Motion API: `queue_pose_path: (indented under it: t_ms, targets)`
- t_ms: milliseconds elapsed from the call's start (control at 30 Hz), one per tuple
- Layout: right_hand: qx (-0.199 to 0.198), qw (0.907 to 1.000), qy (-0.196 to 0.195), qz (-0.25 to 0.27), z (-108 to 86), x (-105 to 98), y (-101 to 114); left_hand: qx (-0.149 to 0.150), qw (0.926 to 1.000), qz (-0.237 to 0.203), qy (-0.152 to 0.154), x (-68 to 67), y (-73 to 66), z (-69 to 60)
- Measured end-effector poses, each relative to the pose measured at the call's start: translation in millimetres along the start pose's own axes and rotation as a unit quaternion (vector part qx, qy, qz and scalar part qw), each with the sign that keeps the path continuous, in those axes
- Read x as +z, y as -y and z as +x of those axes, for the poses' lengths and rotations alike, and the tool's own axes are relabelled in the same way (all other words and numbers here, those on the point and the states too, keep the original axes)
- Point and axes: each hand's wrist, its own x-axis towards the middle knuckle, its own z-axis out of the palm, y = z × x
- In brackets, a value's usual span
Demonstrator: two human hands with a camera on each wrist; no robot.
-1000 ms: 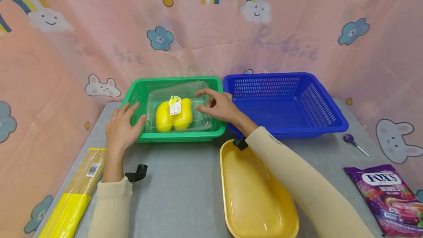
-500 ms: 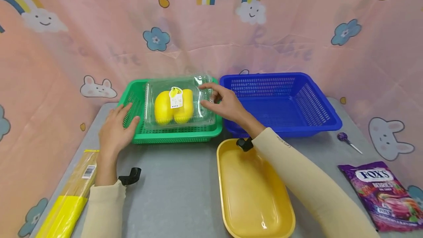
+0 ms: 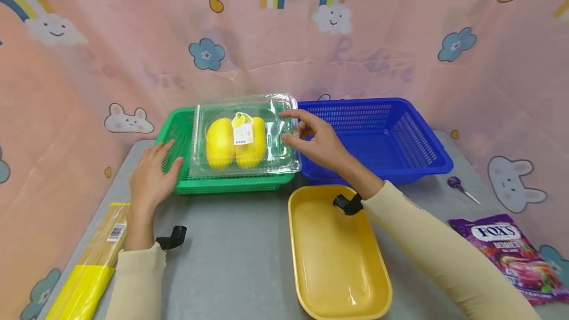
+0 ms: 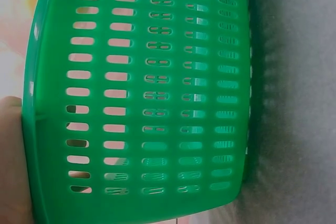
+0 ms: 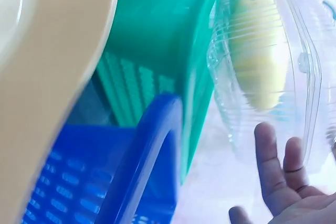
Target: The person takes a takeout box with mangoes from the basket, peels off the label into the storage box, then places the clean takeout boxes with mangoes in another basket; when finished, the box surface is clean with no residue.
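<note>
My right hand (image 3: 322, 142) grips the right end of a clear plastic clamshell box (image 3: 277, 159) between thumb and fingers. Inside the box lie two yellow fruits (image 3: 220, 147) that look like mangoes, under a white label (image 3: 242, 132). The box is raised above the green basket (image 3: 235, 183), and its right end reaches past the rim. In the right wrist view, fingers (image 5: 270, 166) show at the underside of the box. My left hand (image 3: 153, 174) rests on the left rim of the green basket, fingers mostly straight; the left wrist view shows the basket's perforated side (image 4: 139, 106).
To the right of the green basket stands a blue basket (image 3: 426, 169). A yellow tray (image 3: 335, 256) lies in front, under the right forearm. At far right are a lollipop (image 3: 455, 182) and a purple candy bag (image 3: 507, 251); at left, a long yellow-ended pack (image 3: 95, 256).
The clear box has risen out of the green basket and shifted slightly right, moving with my right hand. My left hand stays at the basket's left rim. The view has shifted slightly.
</note>
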Motion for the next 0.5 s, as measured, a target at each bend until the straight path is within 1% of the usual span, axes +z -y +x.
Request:
queue_pose_path:
  t_ms: [200,333,500]
  targets:
    - [0.022,0.9997,0.004,0.006,-25.0,-2.6,21.4,0.007,1.0,-0.003,-0.003,0.0,1.8,-0.1]
    - [0.035,0.999,0.018,0.02,-42.8,-3.4,33.8,0.01,0.9999,-0.004,-0.004,-0.6,1.7,-0.6]
    - [0.039,0.998,0.035,0.035,-62.9,-1.6,40.9,0.013,0.9999,-0.008,0.004,-1.6,1.5,-0.8]
